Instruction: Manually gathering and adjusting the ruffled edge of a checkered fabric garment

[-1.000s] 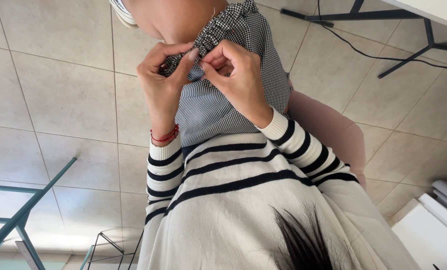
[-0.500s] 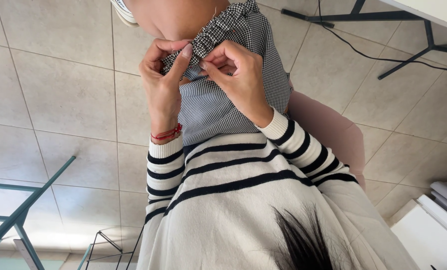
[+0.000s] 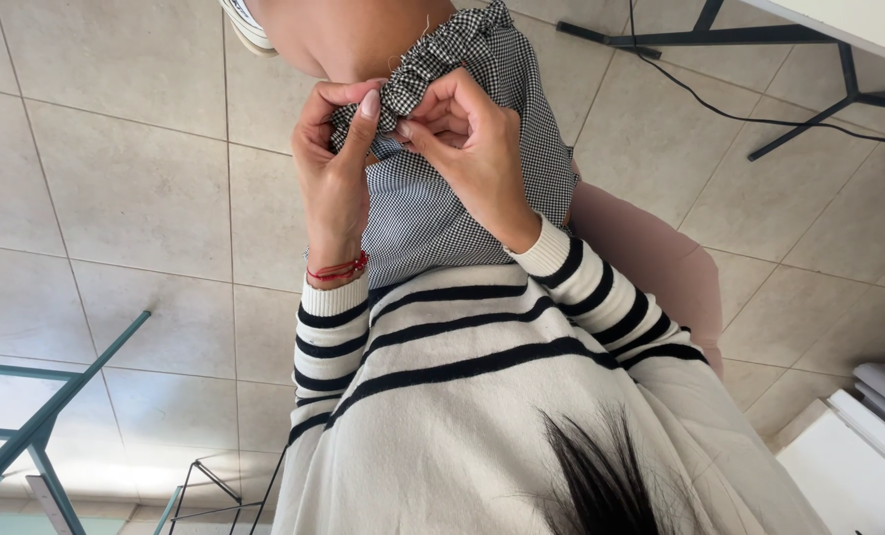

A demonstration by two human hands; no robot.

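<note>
Gingham ruffle, in small black and white checks, sits at the top edge of a checked garment near the upper middle of the view, and both hands work on it. On the left side, the left hand, with a red thread bracelet at the wrist, now has its thumb pressed higher on the ruffle than half a second ago, so its grip is narrow and closed on the gathered cloth. To the right of it, the right hand pinches the same ruffle between thumb and forefinger; this grip is also narrow and holds the fabric, very close to the other hand. The small shift seems to mean that the fingers move along the gathered edge little by little. Below the hands, the striped cream sweater sleeves fill the lower middle. The surface under everything is a floor of large beige tiles. A teal metal frame stands at the lower left, and dark metal legs with a black cable lie at the upper right.
</note>
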